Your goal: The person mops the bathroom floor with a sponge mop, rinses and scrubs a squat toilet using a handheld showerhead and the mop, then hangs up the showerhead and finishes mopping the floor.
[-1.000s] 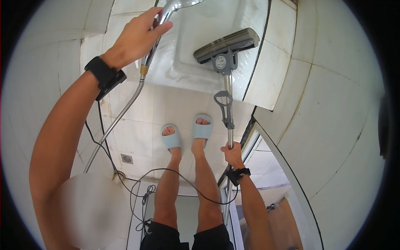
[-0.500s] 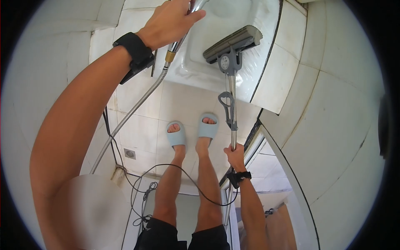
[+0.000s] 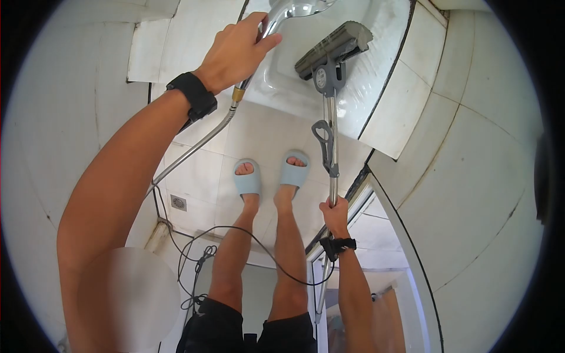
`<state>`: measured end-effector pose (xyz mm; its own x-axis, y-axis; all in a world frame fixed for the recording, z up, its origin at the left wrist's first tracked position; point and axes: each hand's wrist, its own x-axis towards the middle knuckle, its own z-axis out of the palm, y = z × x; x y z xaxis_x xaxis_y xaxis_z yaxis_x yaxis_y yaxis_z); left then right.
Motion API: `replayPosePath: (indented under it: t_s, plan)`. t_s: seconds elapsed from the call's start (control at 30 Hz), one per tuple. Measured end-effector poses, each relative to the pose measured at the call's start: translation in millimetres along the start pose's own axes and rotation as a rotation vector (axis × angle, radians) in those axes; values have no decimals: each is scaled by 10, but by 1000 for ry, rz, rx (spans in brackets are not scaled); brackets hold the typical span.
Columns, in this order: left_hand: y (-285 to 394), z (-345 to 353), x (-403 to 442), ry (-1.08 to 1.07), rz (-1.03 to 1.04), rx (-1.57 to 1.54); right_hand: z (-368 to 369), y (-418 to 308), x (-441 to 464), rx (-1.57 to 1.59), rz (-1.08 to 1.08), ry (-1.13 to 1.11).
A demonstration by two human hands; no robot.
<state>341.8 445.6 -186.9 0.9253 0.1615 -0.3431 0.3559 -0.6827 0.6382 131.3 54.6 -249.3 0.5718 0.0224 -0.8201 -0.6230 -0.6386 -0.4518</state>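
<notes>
My left hand (image 3: 238, 54) is closed around the handle of a chrome shower head (image 3: 294, 9) at the top of the view. Its metal hose (image 3: 197, 150) runs from a brass-coloured joint down to the left. At lower right, my right hand (image 3: 335, 216) grips the metal pole (image 3: 333, 189) of a sponge mop. The grey mop head (image 3: 334, 48) is tilted over a white ceramic squat pan (image 3: 276, 94), below and right of the shower head. A grey lever (image 3: 323, 141) sits partway along the pole. Whether water is flowing, I cannot tell.
Tiled walls (image 3: 477, 176) close in on both sides. A raised tiled ledge (image 3: 400, 106) borders the pan. My feet in light blue slippers (image 3: 247, 179) stand on floor tiles near a drain (image 3: 178, 202). A black cable (image 3: 259, 240) loops across my legs. A doorway frame (image 3: 406, 253) is at right.
My left hand has shifted slightly down and left, and more of the shower head shows. The mop head has moved slightly up and turned to a steeper tilt. Both grips are unchanged.
</notes>
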Motion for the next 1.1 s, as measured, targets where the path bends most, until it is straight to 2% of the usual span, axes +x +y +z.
replayPosePath:
  t_s: [0.3, 0.57, 0.8, 0.9, 1.1]
  plan:
    - [-366, 256, -255, 16, -105, -38, 22, 37, 5, -53, -18, 27]
    - [-324, 13, -407, 19, -104, -70, 9, 0, 5, -83, -27, 22]
    - [-292, -227, -278, -7, -107, -227, 28, 2, 2, -77, -28, 58]
    - [-110, -497, -51, -121, -94, -168, 45, -31, 7, -108, -54, 94]
    - [-37, -889, 161, -143, -34, 28, 129, 185, 116, -201, -106, 113]
